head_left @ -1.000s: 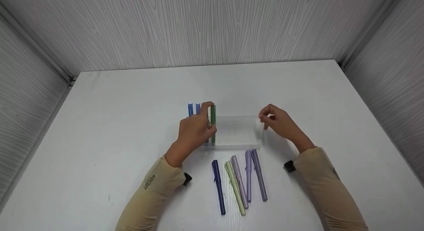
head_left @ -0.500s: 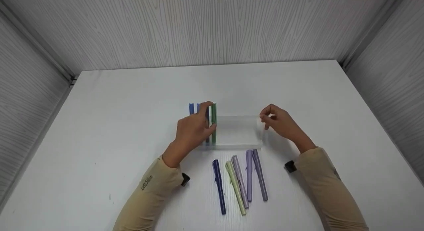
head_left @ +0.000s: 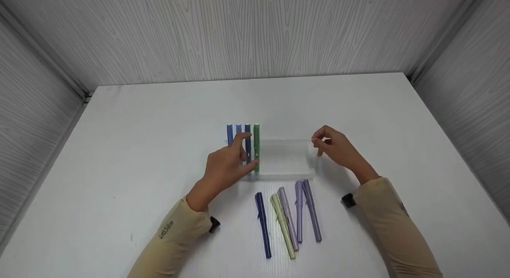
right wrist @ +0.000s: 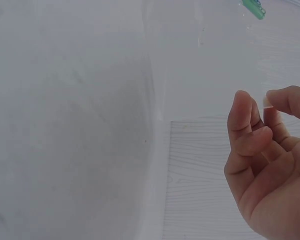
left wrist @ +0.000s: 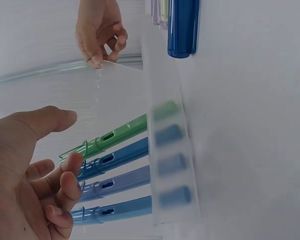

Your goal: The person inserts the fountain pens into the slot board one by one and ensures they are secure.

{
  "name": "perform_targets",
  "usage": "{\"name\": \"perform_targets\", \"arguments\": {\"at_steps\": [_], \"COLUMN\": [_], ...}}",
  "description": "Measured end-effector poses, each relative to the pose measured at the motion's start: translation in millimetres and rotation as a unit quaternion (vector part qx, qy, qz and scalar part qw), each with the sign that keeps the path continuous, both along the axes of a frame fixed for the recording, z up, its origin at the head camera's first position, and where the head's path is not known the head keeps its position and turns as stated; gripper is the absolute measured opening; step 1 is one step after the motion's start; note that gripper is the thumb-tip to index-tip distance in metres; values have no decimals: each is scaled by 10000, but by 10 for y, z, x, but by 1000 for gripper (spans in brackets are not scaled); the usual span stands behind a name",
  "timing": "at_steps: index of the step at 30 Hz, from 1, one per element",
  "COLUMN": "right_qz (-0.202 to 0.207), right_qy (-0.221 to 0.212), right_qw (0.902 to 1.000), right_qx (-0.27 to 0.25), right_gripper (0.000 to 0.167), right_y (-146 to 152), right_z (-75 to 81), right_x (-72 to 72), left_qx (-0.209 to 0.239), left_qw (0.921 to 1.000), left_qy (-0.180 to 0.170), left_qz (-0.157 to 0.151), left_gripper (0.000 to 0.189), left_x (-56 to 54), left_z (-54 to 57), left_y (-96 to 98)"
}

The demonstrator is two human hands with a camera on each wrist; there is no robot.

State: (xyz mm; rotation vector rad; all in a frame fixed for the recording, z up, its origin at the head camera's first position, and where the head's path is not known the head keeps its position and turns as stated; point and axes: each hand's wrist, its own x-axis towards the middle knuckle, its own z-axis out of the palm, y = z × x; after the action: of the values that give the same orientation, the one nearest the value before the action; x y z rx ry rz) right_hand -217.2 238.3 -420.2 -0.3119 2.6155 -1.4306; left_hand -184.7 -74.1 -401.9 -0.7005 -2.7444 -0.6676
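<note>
A clear plastic pen holder (head_left: pixel 285 176) stands mid-table. At its left end a green pen (head_left: pixel 256 138), a dark blue pen (left wrist: pixel 125 154), a periwinkle pen (left wrist: pixel 130 179) and a light blue pen (left wrist: pixel 130 207) lean side by side, their lower ends behind the frosted front lip. My left hand (head_left: pixel 225 166) is beside the green pen, thumb apart from the bent fingers; the left wrist view shows nothing between them. My right hand (head_left: pixel 338 148) pinches the holder's far right corner between thumb and fingertips.
In front of the holder lie a loose navy pen (head_left: pixel 263 226), a yellow-green pen (head_left: pixel 283 226) and several purple pens (head_left: pixel 299 214). White table surface (head_left: pixel 159 122) surrounds them. Grey wood-patterned walls (head_left: pixel 255 35) rise at the back and sides.
My left hand has let go of the green pen and drawn back toward the lower left, uncovering the pens' upper parts. My right hand stays at the holder's corner.
</note>
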Motion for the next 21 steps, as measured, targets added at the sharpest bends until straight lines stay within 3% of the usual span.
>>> {"name": "perform_targets", "arguments": {"at_steps": [6, 10, 21], "right_qz": [-4, -54, -40], "right_qy": [-18, -17, -14], "right_qw": [10000, 10000, 10000], "right_qx": [27, 55, 43], "right_gripper": [25, 25, 24], "right_y": [15, 28, 27], "right_z": [22, 20, -2], "right_x": [1, -6, -22], "left_qx": [213, 322, 254], "left_qw": [9987, 9949, 9837], "left_qy": [-447, -928, -1730], "left_qz": [-150, -214, -408], "left_gripper": [69, 71, 68], "left_x": [86, 140, 339], "left_z": [-23, -21, -82], "left_y": [-56, -83, -142]}}
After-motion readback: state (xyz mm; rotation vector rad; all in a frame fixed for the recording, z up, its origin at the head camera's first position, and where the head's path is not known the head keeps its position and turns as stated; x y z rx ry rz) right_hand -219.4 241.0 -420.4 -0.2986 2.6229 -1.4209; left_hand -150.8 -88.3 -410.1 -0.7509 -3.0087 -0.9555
